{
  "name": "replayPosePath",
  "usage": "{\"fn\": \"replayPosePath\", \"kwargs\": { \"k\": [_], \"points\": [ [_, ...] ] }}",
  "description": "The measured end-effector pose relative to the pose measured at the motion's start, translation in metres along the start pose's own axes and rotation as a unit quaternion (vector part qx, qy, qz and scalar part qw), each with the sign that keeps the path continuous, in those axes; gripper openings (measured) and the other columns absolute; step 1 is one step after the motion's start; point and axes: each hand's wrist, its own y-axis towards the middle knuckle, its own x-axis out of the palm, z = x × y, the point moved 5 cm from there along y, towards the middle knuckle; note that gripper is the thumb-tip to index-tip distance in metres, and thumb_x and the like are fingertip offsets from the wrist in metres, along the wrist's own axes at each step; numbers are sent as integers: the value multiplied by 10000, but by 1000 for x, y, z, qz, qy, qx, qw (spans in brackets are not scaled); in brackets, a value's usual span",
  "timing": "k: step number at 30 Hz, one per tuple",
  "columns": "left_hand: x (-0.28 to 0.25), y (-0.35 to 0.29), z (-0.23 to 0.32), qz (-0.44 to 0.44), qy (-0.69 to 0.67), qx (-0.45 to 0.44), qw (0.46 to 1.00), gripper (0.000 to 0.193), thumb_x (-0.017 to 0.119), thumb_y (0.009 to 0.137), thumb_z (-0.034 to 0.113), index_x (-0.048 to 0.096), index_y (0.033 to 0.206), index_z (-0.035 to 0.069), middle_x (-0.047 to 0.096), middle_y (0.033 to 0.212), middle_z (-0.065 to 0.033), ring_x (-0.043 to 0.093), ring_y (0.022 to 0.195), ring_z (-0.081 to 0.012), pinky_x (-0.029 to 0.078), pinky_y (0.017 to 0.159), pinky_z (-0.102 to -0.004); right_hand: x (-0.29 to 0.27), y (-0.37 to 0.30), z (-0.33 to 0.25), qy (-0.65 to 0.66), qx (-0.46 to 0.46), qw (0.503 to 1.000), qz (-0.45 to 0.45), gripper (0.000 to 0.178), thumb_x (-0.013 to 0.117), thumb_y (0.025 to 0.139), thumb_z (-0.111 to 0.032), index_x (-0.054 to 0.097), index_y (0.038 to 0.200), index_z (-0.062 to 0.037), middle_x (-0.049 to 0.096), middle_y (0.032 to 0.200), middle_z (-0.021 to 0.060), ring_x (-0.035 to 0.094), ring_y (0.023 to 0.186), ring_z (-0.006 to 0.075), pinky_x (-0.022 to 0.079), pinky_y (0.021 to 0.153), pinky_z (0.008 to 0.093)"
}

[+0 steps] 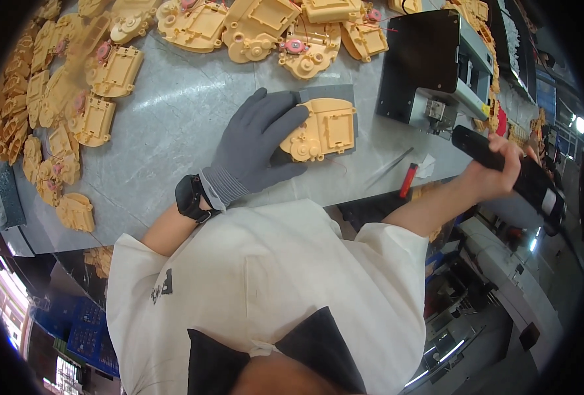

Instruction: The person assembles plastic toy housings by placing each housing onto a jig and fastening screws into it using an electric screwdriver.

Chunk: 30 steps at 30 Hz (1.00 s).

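Note:
My left hand, in a grey knit glove, steadies a yellow plastic housing between its forefinger and thumb. The housing lies on a dark grey pad, its round gear-like bosses toward my glove and a rectangular frame on its right. Out to the right, my bare right hand is wrapped round a black corded tool, which looks like an electric screwdriver. It is held up beyond the table's edge, apart from the housing; its working tip cannot be made out.
A black box-shaped machine with a metal front stands right of the pad. Nearer me lie a red lighter-like object, a thin metal rod and a scrap of white paper. Many similar housings crowd the table's left and far sides.

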Motion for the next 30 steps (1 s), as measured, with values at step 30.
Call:
{"fn": "replayPosePath", "kwargs": {
  "k": [30],
  "points": [
    [1, -5, -3, -26, -3, -11, 1000, 726, 738, 608, 293, 432, 1222, 56, 504, 1170, -144, 447, 1136, -332, 300, 999, -509, 14, -46, -5, -34, 28, 995, -93, 399, 518, 697, 8, 419, 1081, -32, 460, 610, 68, 448, 482, 175, 397, 540, 347]
  ]
}}
